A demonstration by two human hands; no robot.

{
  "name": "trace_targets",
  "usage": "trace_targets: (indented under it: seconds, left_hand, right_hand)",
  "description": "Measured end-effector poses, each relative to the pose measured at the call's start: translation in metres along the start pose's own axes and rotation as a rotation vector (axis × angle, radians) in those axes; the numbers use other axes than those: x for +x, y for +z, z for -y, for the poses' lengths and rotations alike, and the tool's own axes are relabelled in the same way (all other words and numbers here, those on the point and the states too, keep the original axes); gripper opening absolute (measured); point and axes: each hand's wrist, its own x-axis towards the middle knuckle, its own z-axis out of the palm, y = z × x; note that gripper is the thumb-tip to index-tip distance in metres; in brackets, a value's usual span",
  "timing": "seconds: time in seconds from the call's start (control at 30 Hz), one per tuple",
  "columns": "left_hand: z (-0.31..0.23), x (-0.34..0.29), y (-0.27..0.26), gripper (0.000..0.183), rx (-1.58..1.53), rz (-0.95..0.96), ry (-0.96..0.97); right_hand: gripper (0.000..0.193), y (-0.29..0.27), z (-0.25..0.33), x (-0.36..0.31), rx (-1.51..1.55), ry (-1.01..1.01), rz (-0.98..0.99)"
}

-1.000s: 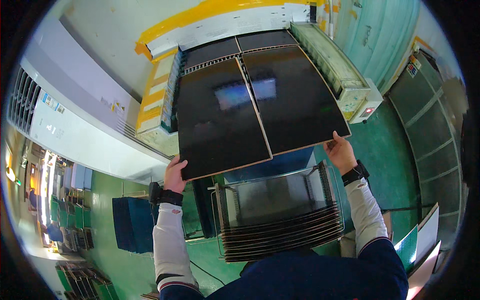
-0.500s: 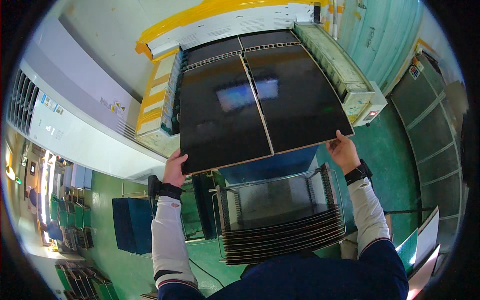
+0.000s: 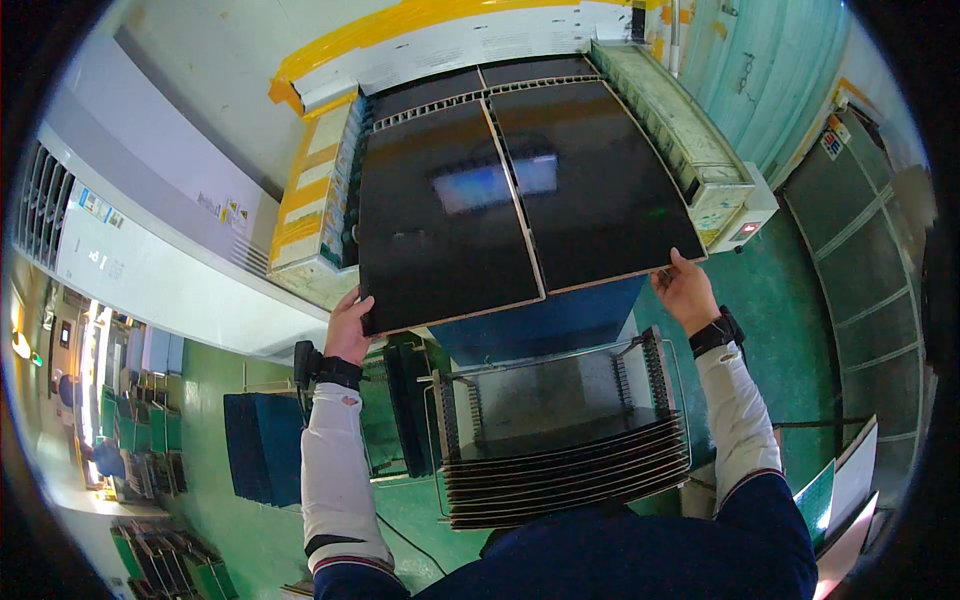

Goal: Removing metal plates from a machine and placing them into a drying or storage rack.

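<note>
Two glossy black boards (image 3: 430,250) with pale edges lie side by side on a roller conveyor, a narrow gap between them. My left hand (image 3: 348,325) is closed on the near left corner of the left board, thumb on top. At the near right corner of the right black board (image 3: 600,200), my right hand (image 3: 686,290) pinches the edge, thumb on top and fingers beneath. Two more black boards (image 3: 425,95) lie farther along, past a strip of exposed rollers (image 3: 430,111).
Before me stands a wire rack (image 3: 560,480) holding several dark boards. Conveyor side rails (image 3: 680,130) flank the boards, the left one yellow-taped (image 3: 315,190). A white air conditioner (image 3: 200,270) is at left, stacked blue panels (image 3: 262,450) below it, a grey cabinet (image 3: 860,270) at right.
The two near boards have shifted slightly away from me, my hands following at their corners. The far boards have also slid farther in, and more rollers show between the pairs.
</note>
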Motion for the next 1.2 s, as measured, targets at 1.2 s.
trace_targets:
  seconds: [1.2]
  left_hand:
    - [0.050, -0.182, 0.111, 0.023, 1.449, 0.411, 0.487]
  right_hand:
    - [0.022, 0.095, -0.117, -0.154, -0.883, 0.156, 0.522]
